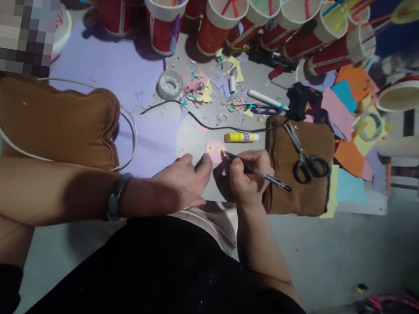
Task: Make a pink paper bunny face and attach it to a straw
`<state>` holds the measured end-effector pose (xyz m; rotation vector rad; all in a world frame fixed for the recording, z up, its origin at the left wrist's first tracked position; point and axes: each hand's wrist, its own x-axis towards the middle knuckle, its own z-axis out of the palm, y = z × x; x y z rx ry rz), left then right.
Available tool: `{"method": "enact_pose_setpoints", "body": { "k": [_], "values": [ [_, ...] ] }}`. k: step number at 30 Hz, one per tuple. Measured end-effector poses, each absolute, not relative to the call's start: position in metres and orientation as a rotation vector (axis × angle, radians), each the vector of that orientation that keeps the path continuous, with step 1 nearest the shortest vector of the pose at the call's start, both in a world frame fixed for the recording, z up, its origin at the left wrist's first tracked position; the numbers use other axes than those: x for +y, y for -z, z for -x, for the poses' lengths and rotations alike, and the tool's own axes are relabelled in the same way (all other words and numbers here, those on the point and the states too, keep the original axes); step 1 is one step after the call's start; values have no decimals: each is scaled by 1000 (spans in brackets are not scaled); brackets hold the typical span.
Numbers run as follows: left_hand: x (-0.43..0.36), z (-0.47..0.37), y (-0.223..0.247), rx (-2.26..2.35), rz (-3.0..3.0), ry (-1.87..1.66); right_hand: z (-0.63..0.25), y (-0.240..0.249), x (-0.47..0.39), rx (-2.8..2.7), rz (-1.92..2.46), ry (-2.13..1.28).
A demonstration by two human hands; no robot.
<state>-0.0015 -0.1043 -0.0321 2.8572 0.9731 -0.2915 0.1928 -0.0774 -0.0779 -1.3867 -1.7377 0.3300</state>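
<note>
A small pink paper cutout (215, 153) lies flat on the table, with two pale yellow circles with dark centres on it. My right hand (248, 176) is closed around a black pen (271, 179), whose tip meets the paper near the right circle. Beside the cutout's left edge rests my left hand (185, 180); its fingers are apart and bent, and a fingertip touches the paper's edge. A ring and a grey bracelet show on this arm. Just above my right hand lies a yellow glue stick (241, 137).
Red-and-white paper cups (221, 18) holding coloured strips stand along the back. Black-handled scissors (306, 164) lie on a brown cushion (295, 192); another brown cushion (54, 122) is at left. Around are clear tape (170, 85), scraps (204, 87), a cable (218, 127) and coloured paper (336, 111).
</note>
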Motion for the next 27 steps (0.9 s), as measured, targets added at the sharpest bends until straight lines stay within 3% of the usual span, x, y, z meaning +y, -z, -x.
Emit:
{"method": "enact_pose_setpoints", "body": {
  "k": [27],
  "values": [
    [-104,2,32,976,-2880,343,-194,81,-77,-1732,1340,-331]
  ]
}}
